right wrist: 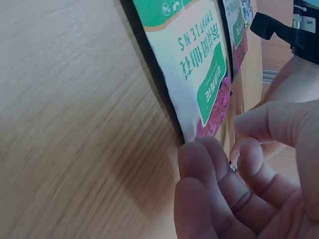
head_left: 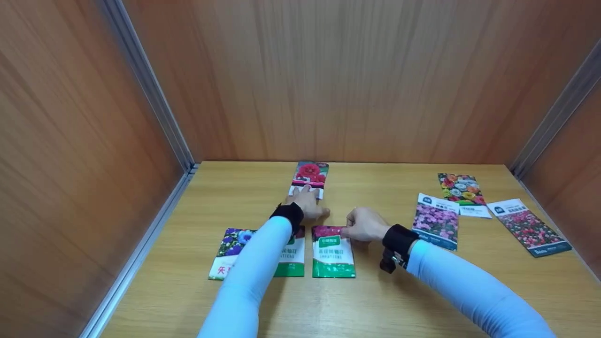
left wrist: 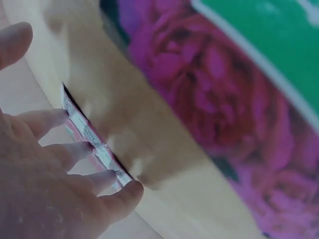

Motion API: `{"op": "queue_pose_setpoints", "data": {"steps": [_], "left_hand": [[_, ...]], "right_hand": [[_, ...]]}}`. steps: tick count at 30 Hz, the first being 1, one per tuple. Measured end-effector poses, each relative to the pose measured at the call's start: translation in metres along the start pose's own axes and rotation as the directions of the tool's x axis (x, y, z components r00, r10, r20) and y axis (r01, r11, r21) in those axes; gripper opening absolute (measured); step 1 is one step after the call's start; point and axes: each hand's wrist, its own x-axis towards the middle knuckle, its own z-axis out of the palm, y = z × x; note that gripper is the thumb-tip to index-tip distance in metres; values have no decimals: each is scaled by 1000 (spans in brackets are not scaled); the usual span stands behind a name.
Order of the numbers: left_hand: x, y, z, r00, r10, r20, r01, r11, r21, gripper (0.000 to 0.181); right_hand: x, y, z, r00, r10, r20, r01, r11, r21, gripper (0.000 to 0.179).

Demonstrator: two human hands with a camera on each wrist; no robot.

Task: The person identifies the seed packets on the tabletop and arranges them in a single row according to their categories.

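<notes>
Evidently, from my remote seat, what lies nearest on the surface (head_left: 328,310) is a row of three printed packets. At the left is the blue-flower packet (head_left: 230,240), partly hidden by the left sleeve (head_left: 251,272); then the middle packet (head_left: 293,263), green and white, and the right packet (head_left: 333,260) of like design. I judge they are squared side by side so each front reads upright from here.

My right grip (head_left: 368,225), a bare hand with curled fingers, touches the right packet's far right corner, perhaps to steady it; I cannot tell whether it is clamped there.

Farther right, the purple-flower packet (head_left: 435,224) and the pink-flower packet (head_left: 529,229) lie askew, with the mixed-flower packet (head_left: 461,188) beyond, its near end meeting or tucked under the purple one.

Farthest off, my left grip (head_left: 305,205) has its fingers spread apart, tips on the near end of the red-flower packet (head_left: 311,173), probably keeping it in place. All are flat packets; their contents are out of sight.
</notes>
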Motion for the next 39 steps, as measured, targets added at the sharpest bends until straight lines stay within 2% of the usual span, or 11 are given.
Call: {"op": "queue_pose_setpoints", "data": {"steps": [8, 12, 22, 27, 30, 33, 39], "left_hand": [[-19, 6, -3, 1000, 27, 13, -27, 999, 28, 81], [-25, 12, -4, 999, 50, 22, -50, 998, 30, 78], [-21, 17, 1, 994, 95, 48, -96, 995, 22, 75], [-16, 20, 4, 991, 126, 48, -128, 991, 41, 74], [-19, 24, 4, 985, 164, 44, -167, 985, 54, 74], [-23, 29, 3, 980, 187, 60, -190, 980, 54, 74], [-28, 36, 2, 972, 216, 95, -217, 976, 2, 70]], "right_hand": [[3, -3, -1, 998, 64, 11, -64, 998, 9, 27], [5, -5, -1, 998, 61, 9, -61, 998, 3, 27], [4, -4, 0, 999, 51, -4, -51, 999, 0, 25], [7, 0, -2, 998, 27, -53, -27, 1000, 5, 23], [11, 4, -5, 995, 30, -91, -26, 999, 41, 20], [15, 9, -9, 991, 73, -110, -60, 991, 122, 16], [23, 20, -15, 979, 153, -135, -114, 959, 259, 25]]}}
